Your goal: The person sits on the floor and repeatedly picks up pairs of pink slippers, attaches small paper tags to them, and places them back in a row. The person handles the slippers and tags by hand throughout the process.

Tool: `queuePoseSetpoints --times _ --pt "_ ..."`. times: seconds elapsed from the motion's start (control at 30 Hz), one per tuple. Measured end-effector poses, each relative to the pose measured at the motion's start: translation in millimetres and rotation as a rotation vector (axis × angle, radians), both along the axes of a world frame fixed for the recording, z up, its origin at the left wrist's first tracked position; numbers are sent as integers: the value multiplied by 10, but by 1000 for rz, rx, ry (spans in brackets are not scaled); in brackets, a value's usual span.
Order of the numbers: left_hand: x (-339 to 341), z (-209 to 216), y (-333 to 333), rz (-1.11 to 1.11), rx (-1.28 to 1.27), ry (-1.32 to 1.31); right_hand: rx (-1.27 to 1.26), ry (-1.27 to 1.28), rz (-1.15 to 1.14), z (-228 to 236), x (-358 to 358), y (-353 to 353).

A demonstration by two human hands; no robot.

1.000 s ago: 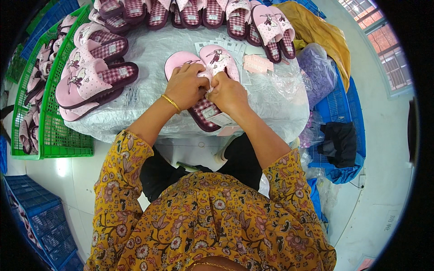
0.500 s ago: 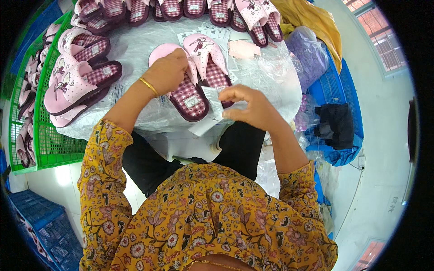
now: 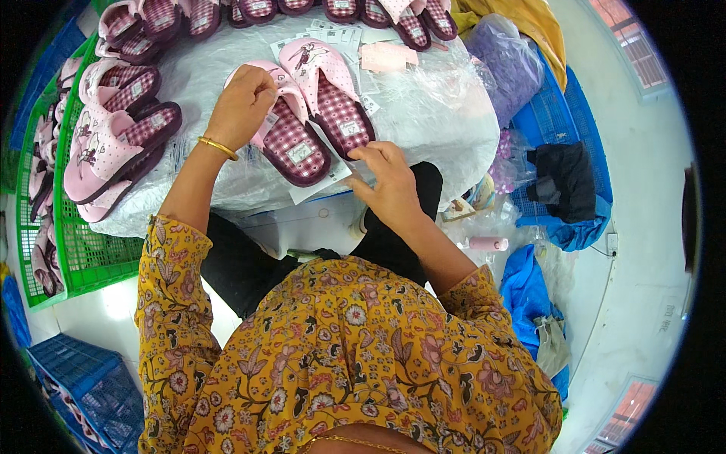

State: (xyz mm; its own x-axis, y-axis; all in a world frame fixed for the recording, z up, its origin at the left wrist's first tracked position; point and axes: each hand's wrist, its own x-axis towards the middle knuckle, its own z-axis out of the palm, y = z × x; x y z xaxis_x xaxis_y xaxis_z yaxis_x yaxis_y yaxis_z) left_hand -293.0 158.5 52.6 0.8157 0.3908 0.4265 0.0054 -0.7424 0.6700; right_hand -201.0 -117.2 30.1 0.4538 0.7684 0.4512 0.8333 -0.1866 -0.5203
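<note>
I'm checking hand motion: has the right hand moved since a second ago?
Yes: judged against the pink card, the right hand has moved down the picture and to the right.

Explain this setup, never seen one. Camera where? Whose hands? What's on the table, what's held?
No machine here: a person works bare-handed. The view comes from a fisheye camera worn on their head, looking down, so picture left is their left. On the plastic-covered table lie a left slipper and a right slipper, pink with checked insoles; more slippers line the left and far edges. The left hand is at the left slipper's upper, its grip unclear. The right hand, open, is by the right slipper's heel; contact is hard to tell.
</note>
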Motion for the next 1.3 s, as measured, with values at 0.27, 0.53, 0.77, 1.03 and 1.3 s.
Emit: queuePoseSetpoints --times 0.27,0.53,0.77,1.03,1.3 --pt "7 -113 23 28 -10 32 107 -28 -99 -112 -6 10" --pt "-24 -134 15 -14 18 55 213 -173 17 193 176 -56" --pt "-14 -131 -14 -42 62 31 158 864 40 315 433 -37" --pt "-9 -86 -52 -20 -30 51 10 773 3 174 619 92" --pt "-55 44 -370 68 282 -154 48 196 -172 115 429 -75"
